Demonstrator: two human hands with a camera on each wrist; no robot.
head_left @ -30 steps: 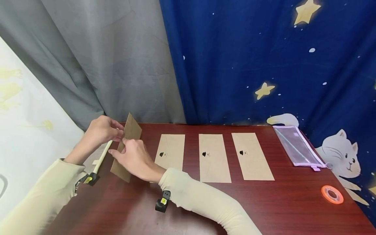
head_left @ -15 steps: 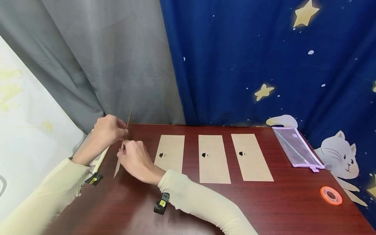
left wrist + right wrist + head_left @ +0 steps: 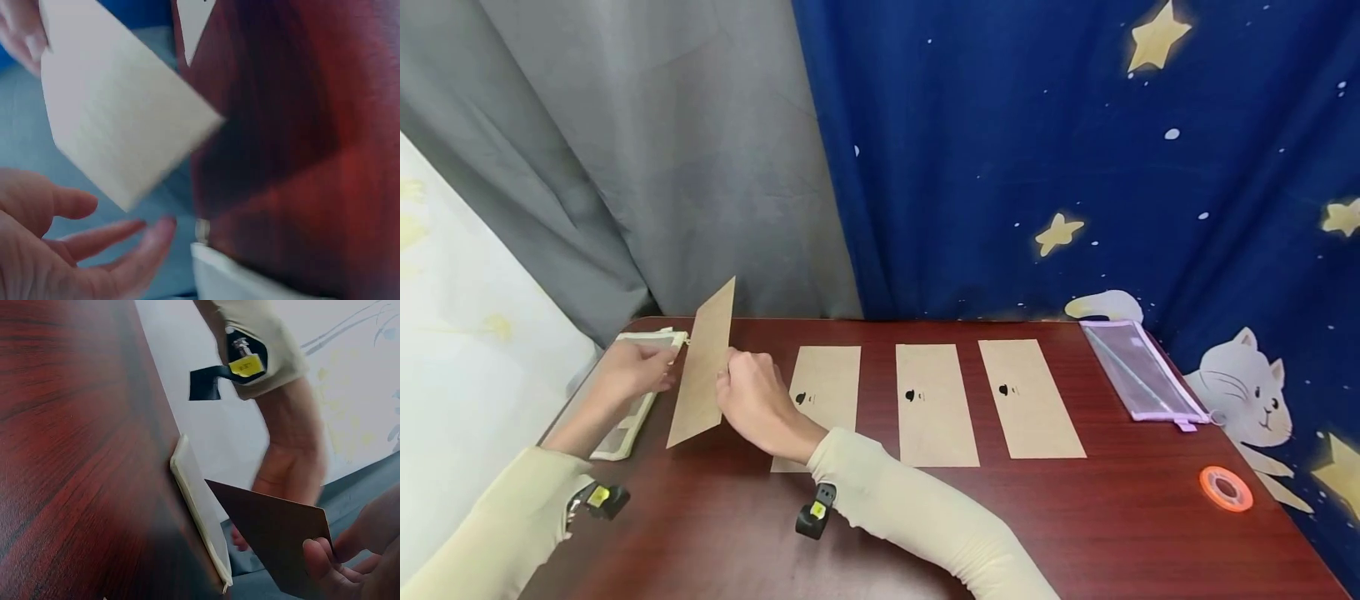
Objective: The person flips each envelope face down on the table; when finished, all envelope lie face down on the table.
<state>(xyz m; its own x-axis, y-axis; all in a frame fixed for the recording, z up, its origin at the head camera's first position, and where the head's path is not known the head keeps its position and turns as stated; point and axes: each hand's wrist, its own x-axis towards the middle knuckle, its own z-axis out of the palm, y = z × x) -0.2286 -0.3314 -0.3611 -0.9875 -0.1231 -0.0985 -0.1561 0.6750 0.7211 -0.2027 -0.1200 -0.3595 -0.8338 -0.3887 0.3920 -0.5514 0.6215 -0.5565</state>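
Let both hands share the brown card — only your right hand pinches it now.
It's upright between 8 and 9 o'clock in the head view, with the cream-trimmed pouch toward its 8 o'clock and three flat cards toward 3. Your left hand, fingers parted, is clear of it — best meet its 9 o'clock edge lightly, since thin stock probably bends.
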